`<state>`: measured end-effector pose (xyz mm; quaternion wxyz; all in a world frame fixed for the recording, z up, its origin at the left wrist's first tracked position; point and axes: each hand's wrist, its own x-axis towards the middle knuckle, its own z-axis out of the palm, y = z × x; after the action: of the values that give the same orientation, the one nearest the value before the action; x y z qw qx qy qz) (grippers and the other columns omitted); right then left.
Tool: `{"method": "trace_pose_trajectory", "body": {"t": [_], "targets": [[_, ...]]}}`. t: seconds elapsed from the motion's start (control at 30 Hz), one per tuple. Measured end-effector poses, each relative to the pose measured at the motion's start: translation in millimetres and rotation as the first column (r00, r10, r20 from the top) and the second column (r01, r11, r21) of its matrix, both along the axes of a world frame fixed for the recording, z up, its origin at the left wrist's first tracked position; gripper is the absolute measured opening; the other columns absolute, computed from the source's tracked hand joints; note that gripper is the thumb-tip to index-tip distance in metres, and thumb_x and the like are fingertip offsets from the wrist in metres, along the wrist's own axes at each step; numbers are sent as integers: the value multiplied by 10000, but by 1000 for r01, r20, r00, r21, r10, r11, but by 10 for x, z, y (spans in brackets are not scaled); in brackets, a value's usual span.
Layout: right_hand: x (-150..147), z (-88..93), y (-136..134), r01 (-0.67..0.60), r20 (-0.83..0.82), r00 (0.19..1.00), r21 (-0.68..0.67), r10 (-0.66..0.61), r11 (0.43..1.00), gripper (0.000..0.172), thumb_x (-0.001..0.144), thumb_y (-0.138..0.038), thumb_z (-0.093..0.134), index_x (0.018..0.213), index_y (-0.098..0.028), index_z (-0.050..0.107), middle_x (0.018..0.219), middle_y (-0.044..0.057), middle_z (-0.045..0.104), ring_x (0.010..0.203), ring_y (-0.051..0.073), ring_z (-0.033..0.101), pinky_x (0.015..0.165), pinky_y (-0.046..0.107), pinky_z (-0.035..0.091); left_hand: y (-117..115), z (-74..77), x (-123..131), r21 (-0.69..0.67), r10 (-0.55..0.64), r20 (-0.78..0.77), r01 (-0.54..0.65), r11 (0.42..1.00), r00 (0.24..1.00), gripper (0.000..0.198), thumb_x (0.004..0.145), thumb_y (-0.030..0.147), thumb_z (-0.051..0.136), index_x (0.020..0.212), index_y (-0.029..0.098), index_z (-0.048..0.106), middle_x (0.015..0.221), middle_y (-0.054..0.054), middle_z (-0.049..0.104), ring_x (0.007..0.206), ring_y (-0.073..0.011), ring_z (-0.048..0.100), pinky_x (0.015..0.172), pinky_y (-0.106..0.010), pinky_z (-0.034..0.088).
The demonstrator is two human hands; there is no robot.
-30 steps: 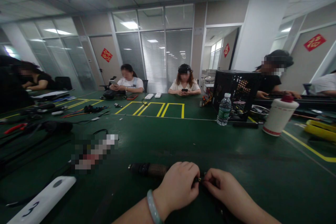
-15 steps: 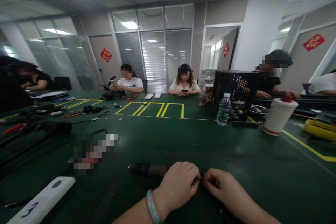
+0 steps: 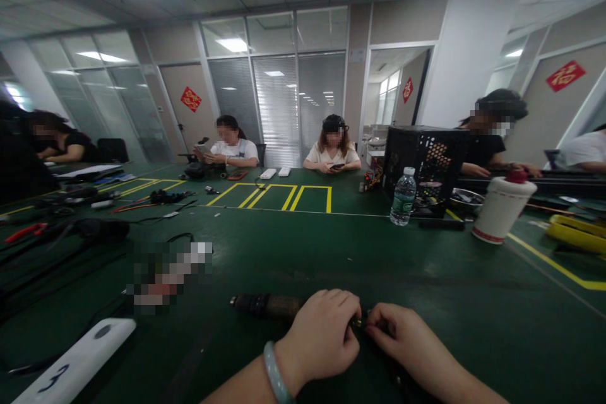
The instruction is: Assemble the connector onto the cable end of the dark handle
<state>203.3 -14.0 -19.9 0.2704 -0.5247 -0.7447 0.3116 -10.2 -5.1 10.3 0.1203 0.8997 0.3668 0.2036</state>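
Note:
My left hand, with a pale bangle at the wrist, is closed in a pinch near a small yellowish piece at its fingertips. Close beside it on the right, my right hand is also pinched, its fingertips nearly touching the left ones. What the right fingers hold is too small and dark to tell. A dark cylindrical tool lies on the green table, its right end hidden behind my left hand. Something dark and thin runs below my right hand.
A white bar marked 3 lies at the lower left, near cables and red-handled pliers. A water bottle, black computer case and white cup stand at the right. Several people sit around.
My left fingers have shifted slightly, and the yellowish piece at their tips shows more clearly. My right hand has hardly moved.

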Motion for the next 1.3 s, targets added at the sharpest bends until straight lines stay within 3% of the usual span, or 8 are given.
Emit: {"method": "trace_pose_trajectory", "body": {"t": [0.17,0.33,0.57,0.87,1.07,1.3], "targets": [[2,-30,10,7,16,1000,13,-7,1000,100,861,-178,615,783,-205,671,729,-38,661,673,142,595,611,202,407,-1,-9,12,3,20,-9,-20,1000,1000,223,778,199,641,982,223,554,1154,-26,625,1036,-233,570,969,-378,411],[-12,-10,9,14,34,999,5,-14,1000,91,864,-188,620,794,-203,677,739,-34,669,679,145,601,608,202,405,35,-70,23,14,25,-19,-24,1000,1000,151,833,151,612,963,218,569,1121,-18,638,1036,-219,578,953,-362,416],[-29,31,-7,7,3,1000,-1,-7,1000,99,866,-178,613,806,-211,684,742,-37,672,681,145,605,612,200,413,61,-82,14,22,-24,-9,24,999,1000,99,898,163,625,963,230,593,1032,15,648,978,-200,590,888,-332,423],[-12,6,4,0,8,1000,-17,0,1000,102,873,-187,611,806,-211,684,758,-32,689,703,151,629,622,202,423,46,-61,17,-14,26,-14,-27,1000,1000,172,860,219,678,991,241,569,982,25,633,914,-207,589,822,-337,424],[-6,-8,6,4,4,1000,-6,-4,1000,92,870,-185,619,806,-210,681,759,-37,690,699,147,628,622,201,421,22,-48,16,-5,18,-21,-18,1000,1000,209,807,183,656,990,227,565,1014,1,633,939,-217,584,862,-346,421],[-20,31,-4,5,18,1000,-6,-5,1000,87,864,-182,624,808,-211,685,750,-37,683,691,146,617,614,203,413,42,-63,20,1,10,-22,-10,1000,1000,132,864,174,616,975,230,575,1033,11,639,966,-205,587,879,-343,425]]}}
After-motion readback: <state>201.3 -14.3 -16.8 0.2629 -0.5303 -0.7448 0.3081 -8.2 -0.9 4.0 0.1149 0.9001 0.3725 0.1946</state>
